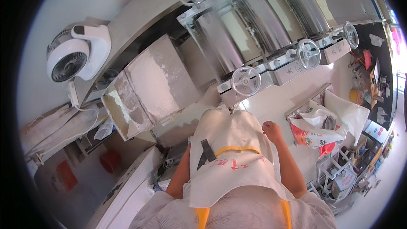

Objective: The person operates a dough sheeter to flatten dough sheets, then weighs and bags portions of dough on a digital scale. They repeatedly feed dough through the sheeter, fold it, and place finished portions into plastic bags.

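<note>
My right hand (272, 131) hangs beside the right edge of my cream apron (235, 130), its fingers curled in with nothing visible in them. My left forearm (180, 175) runs down behind the apron's other side, and the left hand is out of view. Before me stands a dough sheeting machine with several polished steel rollers (219, 41) and handwheels (245, 81). Pale dough sheet (240, 33) lies between the rollers. A flour-dusted metal tray (152, 82) adjoins the machine at its left end.
A white fan (71, 57) stands on the ledge at left. On the right, an open woven sack (313, 130) holds a metal cup (329, 122), with a red scoop (327, 149) close by. A red bucket (110, 161) is on the lower left floor. Metal stools (338, 175) stand at lower right.
</note>
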Demonstrator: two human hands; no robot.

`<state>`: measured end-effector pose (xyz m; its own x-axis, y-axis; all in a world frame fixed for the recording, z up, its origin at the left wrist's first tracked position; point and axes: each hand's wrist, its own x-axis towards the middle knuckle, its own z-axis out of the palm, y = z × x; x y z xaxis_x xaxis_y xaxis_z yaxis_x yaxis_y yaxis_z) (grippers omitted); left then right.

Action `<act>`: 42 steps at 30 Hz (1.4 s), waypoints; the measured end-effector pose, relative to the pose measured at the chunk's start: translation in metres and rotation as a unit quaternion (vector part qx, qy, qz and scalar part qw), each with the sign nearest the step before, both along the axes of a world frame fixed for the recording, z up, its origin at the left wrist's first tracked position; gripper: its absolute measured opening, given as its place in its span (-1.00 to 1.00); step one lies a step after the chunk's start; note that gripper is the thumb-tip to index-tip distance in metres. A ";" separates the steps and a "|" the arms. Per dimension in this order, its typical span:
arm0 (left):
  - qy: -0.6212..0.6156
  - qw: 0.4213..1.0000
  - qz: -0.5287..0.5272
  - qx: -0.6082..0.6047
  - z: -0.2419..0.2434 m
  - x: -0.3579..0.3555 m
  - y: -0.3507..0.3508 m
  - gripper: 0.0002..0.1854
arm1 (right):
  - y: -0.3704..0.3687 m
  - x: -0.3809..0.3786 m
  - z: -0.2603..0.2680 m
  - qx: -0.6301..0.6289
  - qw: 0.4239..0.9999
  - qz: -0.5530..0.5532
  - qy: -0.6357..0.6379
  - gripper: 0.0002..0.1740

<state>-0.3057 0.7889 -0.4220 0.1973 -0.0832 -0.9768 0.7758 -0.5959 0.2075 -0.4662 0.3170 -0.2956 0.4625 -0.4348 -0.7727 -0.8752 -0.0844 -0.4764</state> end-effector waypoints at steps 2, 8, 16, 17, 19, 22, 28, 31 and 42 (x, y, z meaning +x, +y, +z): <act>0.003 1.000 -0.014 -0.007 -0.011 0.007 -0.020 -0.66 | -0.007 -0.008 0.001 0.000 0.999 -0.044 0.005 -0.64; 0.015 0.997 -0.069 -0.021 -0.027 0.041 -0.075 -0.65 | -0.017 -0.045 0.020 -0.009 0.992 -0.112 0.057 -0.65; 0.005 0.994 -0.101 -0.037 -0.044 0.063 -0.131 -0.65 | -0.045 -0.082 0.014 -0.049 0.985 -0.148 0.074 -0.67; 0.004 0.994 -0.102 -0.037 -0.044 0.063 -0.138 -0.65 | -0.049 -0.086 0.015 -0.053 0.984 -0.153 0.078 -0.67; 0.001 0.994 -0.106 -0.038 -0.044 0.064 -0.153 -0.64 | -0.068 -0.089 0.013 -0.058 0.984 -0.153 0.073 -0.67; 0.002 0.991 -0.128 -0.032 -0.040 0.072 -0.180 -0.64 | -0.092 -0.102 0.012 -0.055 0.984 -0.158 0.066 -0.69; 0.016 0.989 -0.148 -0.024 -0.036 0.042 -0.233 -0.63 | -0.181 -0.130 -0.001 -0.062 0.980 -0.187 0.035 -0.71; 0.027 0.987 -0.157 -0.018 -0.023 0.011 -0.268 -0.63 | -0.232 -0.160 -0.022 -0.045 0.974 -0.222 0.003 -0.69; -0.010 0.974 -0.221 -0.042 -0.012 -0.052 -0.510 -0.61 | -0.480 -0.131 -0.024 -0.046 0.992 -0.105 -0.058 -0.65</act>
<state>-0.3576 0.2786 -0.4344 0.1437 -0.2446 -0.9589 0.4429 -0.8506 0.2834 -0.5968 -0.1629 -0.3195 0.4376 -0.5978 -0.6717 -0.8177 0.0460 -0.5737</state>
